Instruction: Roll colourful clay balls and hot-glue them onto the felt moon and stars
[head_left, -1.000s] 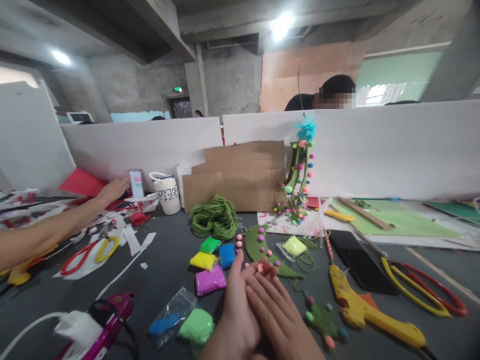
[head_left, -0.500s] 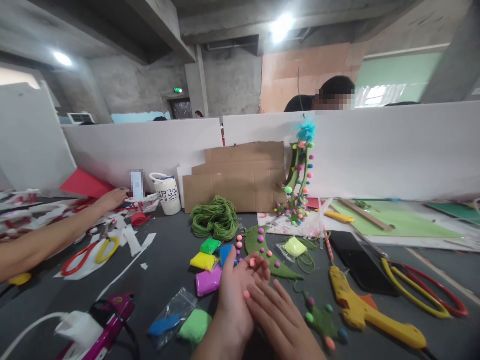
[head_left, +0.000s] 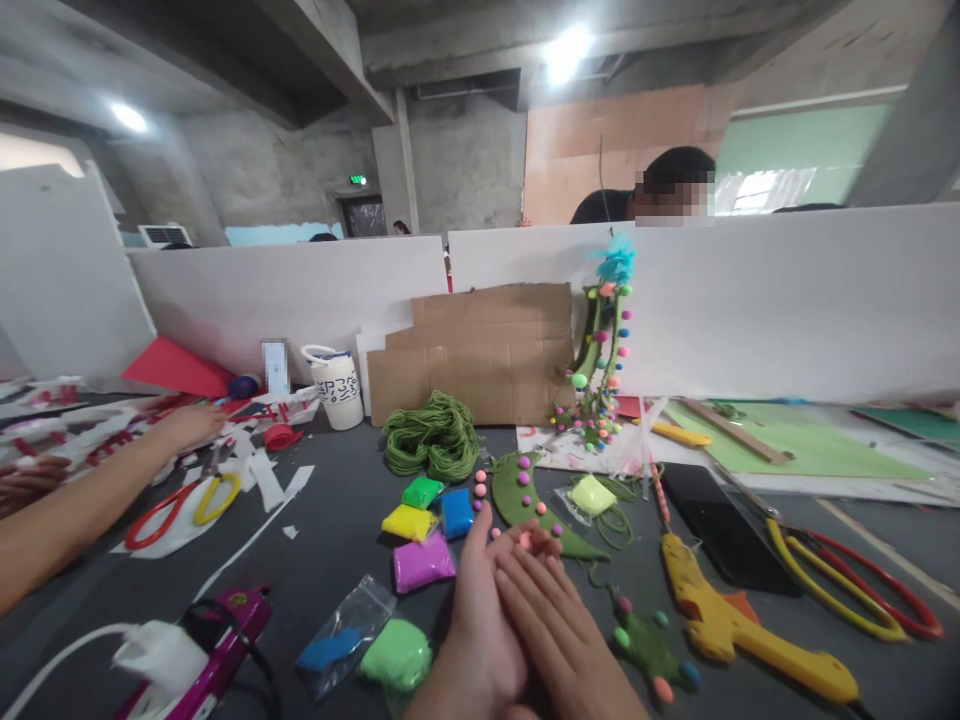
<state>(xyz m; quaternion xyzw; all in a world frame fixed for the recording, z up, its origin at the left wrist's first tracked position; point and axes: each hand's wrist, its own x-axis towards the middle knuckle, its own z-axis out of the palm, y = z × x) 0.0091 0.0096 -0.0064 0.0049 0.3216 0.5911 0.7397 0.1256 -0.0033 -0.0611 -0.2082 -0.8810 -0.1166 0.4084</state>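
My left hand [head_left: 480,620] and my right hand [head_left: 566,640] are pressed palm to palm low in the middle of the view, with a small pink clay bit [head_left: 525,541] showing between the fingertips. Just beyond them lie clay packs: purple [head_left: 424,561], yellow [head_left: 407,522], blue [head_left: 456,512] and green [head_left: 421,491]. A green felt crescent [head_left: 525,495] dotted with pink balls lies ahead of my fingers. A smaller green felt piece [head_left: 651,650] with coloured balls sits to the right of my right hand.
A yellow glue gun [head_left: 739,630], black phone [head_left: 716,525] and red-yellow scissors [head_left: 847,580] lie right. A pink glue gun [head_left: 217,645] and bagged clay [head_left: 367,645] lie left. Green yarn [head_left: 431,435], cardboard [head_left: 480,350], a decorated green stalk [head_left: 600,350] stand behind. Another person's arm [head_left: 90,500] reaches over paper scraps.
My hands slid against each other, apart half a second ago and now back together over the pink bit. The other person's hand at left drew back from the small box toward the scraps.
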